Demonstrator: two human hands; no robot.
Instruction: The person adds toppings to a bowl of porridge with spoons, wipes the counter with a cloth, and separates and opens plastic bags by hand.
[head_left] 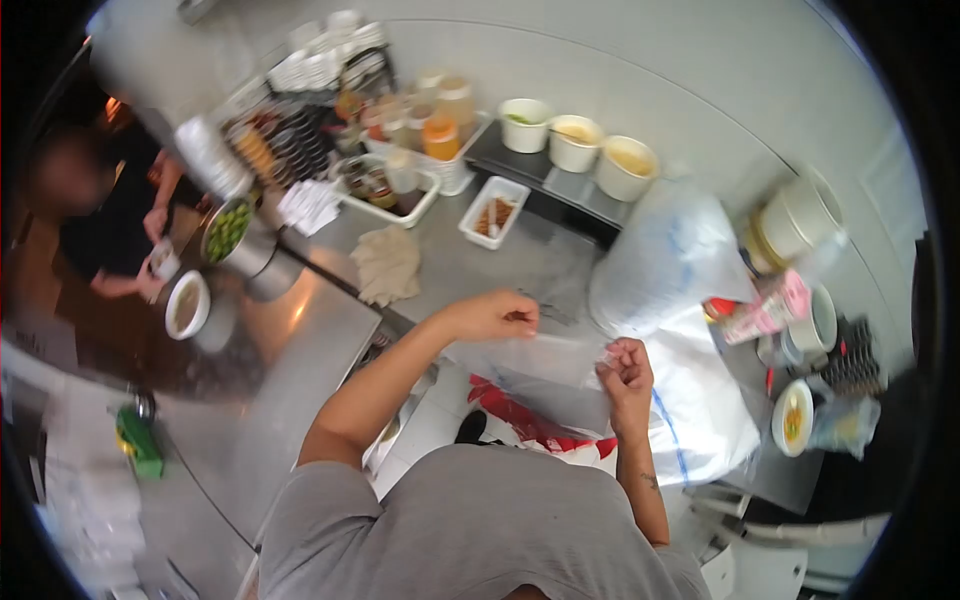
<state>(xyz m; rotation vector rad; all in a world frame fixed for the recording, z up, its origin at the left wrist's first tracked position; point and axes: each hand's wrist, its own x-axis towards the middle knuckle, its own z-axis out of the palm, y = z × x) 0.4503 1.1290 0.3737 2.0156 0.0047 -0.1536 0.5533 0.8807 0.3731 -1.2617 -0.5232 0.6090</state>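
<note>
Bag (550, 366): clear, spread out at twelve o'clock from the chest (515, 510).
Left hand (495, 315): twelve o'clock, fingers curled, pinching its edge.
Right hand (626, 374): one o'clock, finger and thumb closed on its corner.
Cloth (387, 262): eleven o'clock.

Clear Bag (545, 368) in Hand Beside Steel Counter (560, 262)

From afar, I watch the right hand (628, 375) pinch the bag's side, the left hand (495, 316) curled at its top edge. Beyond, a white tray (508, 190) lies near a beige cloth (387, 265); three white tubs (573, 157) line a raised shelf (520, 168). At far left, a co-worker (110, 235) holds a cup (163, 262).
</note>
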